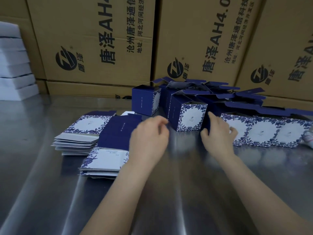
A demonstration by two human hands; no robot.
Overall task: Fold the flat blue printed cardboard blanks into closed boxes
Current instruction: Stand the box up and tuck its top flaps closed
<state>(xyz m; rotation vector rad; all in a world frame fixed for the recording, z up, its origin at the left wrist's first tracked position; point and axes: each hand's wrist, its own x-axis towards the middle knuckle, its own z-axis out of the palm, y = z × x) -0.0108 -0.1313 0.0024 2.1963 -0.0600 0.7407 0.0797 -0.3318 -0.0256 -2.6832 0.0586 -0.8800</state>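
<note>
Two stacks of flat blue printed blanks (79,133) (105,160) lie left of centre on the steel table (177,184). An erected box (188,114) stands in the middle, its top flaps up. My left hand (149,138) hovers just left of that box, fingers loosely curled and blurred, nothing in it. My right hand (218,131) rests with spread fingers on the left end of a row of boxes (264,133) lying at the right. Behind, another upright box (145,100) and a pile of boxes with open flaps (216,94) fill the space.
Large brown printed cartons (101,39) form a wall along the back of the table. A stack of white foam sheets (13,65) sits at the far left. A small white object (308,138) shows at the right edge.
</note>
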